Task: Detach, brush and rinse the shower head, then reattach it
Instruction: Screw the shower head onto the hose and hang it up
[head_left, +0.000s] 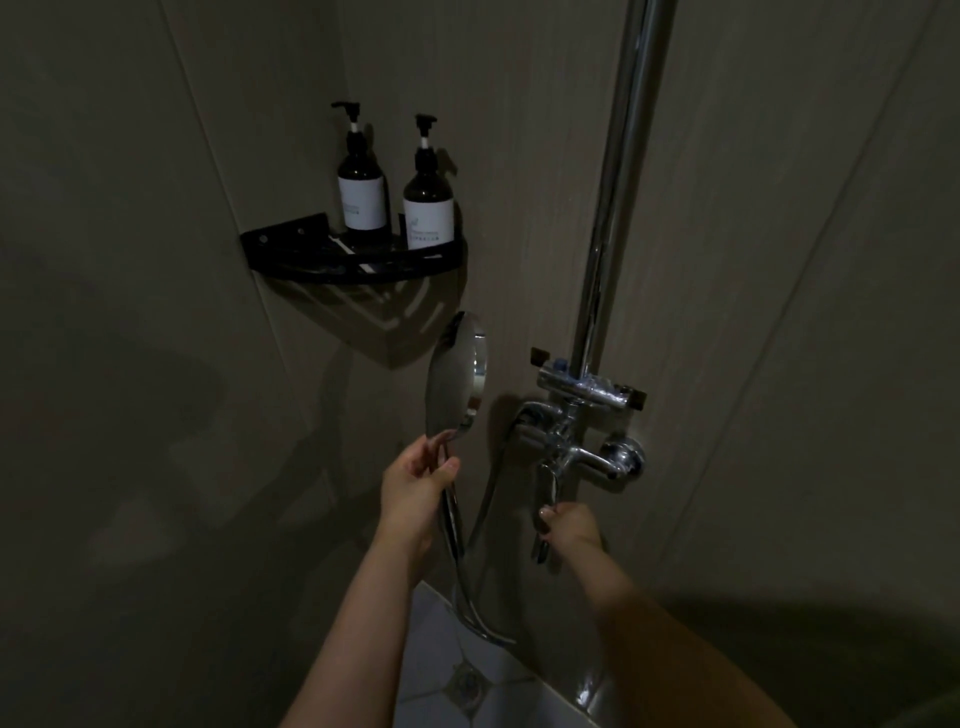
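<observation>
Nearest the camera, two bare forearms reach up from the lower edge. Between them the pale floor (441, 670) shows, with a round drain (466, 682) set in it.

The left hand (415, 486) is closed around the handle of the shower head (454, 379), thumb laid along the front of the handle and fingers wrapped behind. The shower head is held upright, off any bracket, with its chrome back toward the camera and its face turned right toward the wall. Its hose (470, 587) drops from the base of the handle, loops low near the floor, and rises again toward the mixer.

The right hand (569, 527) is closed on the lever (548, 493) that hangs down from the mixer (582, 447); the fingers curl round the lever's lower end. The mixer is a chrome body fixed to the wall, just right of the shower head and apart from it.

Directly above the mixer a chrome riser (618, 182) runs up the wall and out of view at the top.

Farther back, in the corner of the two walls, a black shelf (353, 260) carries two dark pump bottles with white labels: a left bottle (361, 182) and a right bottle (428, 195), standing upright just beside each other.

The scene is dim; fine detail on the fittings cannot be made out.
</observation>
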